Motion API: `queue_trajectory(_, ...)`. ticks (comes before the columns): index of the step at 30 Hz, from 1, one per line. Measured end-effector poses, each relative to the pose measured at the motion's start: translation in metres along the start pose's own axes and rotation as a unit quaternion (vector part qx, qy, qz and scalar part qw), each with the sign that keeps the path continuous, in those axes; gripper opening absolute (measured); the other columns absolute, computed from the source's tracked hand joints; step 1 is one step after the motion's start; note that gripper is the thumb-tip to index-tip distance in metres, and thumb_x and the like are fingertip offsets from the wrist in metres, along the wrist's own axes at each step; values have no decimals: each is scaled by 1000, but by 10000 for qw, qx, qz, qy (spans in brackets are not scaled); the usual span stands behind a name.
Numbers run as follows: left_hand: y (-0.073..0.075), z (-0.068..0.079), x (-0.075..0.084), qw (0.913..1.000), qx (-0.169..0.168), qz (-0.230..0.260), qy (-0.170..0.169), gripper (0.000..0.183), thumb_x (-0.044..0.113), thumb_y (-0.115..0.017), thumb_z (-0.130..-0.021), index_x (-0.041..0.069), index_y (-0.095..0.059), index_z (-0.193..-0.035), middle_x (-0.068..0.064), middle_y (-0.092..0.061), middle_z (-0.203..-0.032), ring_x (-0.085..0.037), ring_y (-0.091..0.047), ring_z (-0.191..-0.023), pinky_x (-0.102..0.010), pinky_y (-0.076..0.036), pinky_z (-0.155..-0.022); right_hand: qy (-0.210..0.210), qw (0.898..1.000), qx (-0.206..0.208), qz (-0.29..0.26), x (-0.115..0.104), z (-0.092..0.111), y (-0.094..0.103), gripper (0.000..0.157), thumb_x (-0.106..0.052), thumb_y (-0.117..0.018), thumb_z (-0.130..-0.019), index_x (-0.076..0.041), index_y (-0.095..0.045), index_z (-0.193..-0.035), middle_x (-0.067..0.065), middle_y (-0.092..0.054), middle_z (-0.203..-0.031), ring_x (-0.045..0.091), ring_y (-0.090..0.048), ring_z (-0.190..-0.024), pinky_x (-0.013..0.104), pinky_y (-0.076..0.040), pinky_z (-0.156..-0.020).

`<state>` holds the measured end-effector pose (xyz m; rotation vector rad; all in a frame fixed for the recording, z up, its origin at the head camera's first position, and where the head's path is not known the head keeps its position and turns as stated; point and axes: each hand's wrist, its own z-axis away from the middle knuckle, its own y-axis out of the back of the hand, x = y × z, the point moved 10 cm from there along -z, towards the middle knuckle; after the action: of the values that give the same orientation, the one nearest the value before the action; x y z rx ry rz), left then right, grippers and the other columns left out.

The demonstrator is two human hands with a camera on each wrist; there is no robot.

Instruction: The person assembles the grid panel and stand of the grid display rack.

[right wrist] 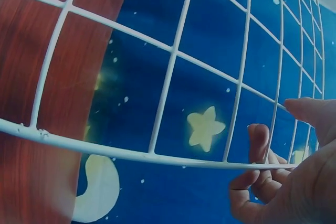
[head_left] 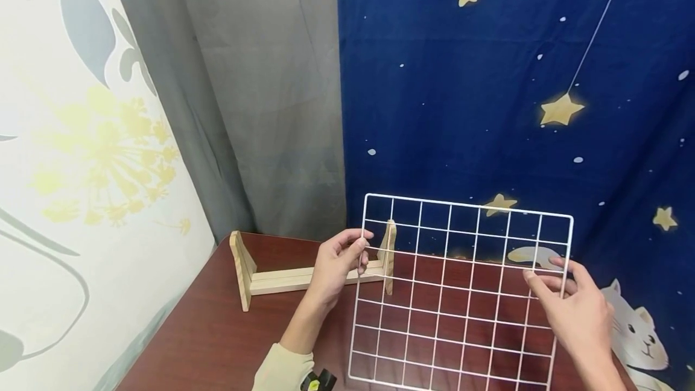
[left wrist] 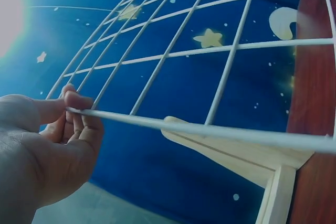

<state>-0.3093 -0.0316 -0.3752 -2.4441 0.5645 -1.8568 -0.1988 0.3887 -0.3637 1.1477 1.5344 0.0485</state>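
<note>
A white wire grid panel stands raised in front of me, tilted, over the table. My left hand pinches its left edge wire between thumb and fingers, a little below the upper corner. On the opposite side, my right hand holds the right edge, thumb in front and fingers curled about the wires. The left wrist view shows the left hand at the thick border wire. Behind the panel's left edge is a wooden stand with two shaped end pieces joined by a slatted crossbar; the panel overlaps its right end.
The dark red-brown table lies below the panel and the stand. A grey curtain and a blue star-patterned cloth hang behind it. At the left is a white floral-print cloth.
</note>
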Motion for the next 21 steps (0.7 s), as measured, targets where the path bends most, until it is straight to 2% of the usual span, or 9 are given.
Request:
queue_trajectory(6,4,7,14,9989,143,366,-252,31,13,-64,-106,-12,-64,-125,-3,-67,-90,-8,-54,-69,-19,-43,-59,219,9983,376,-377,-16,6,6,58,-39,-86,-89,-27,-61,-140,-48,-58,-73,-18,-57,-59,12,-36,-63)
queue_trajectory(10,8,10,19,9972,287,590,-347,27,13,-64,-106,-10,-65,-121,-4,-72,-97,-6,-54,-72,-18,-44,-62,423,9955,547,-648,-26,11,5,60,-31,-87,-89,-29,-60,-142,-45,-60,-76,-19,-59,-60,8,-40,-59)
queue_trajectory(17,11,17,31,9916,525,1094,-444,11,11,-63,-107,6,-71,-112,2,-70,-96,-6,-51,-76,-18,-47,-70,654,9899,722,-1034,-35,19,5,57,-25,-86,-89,-29,-60,-140,-41,-64,-82,-19,-61,-67,5,-42,-61)
queue_trajectory(21,9,22,44,9887,479,1284,-605,14,8,-60,-107,12,-73,-108,4,-70,-95,-4,-52,-77,-17,-47,-71,730,9873,819,-1150,-40,22,7,56,-24,-87,-90,-31,-60,-139,-38,-66,-84,-16,-62,-68,5,-41,-63)
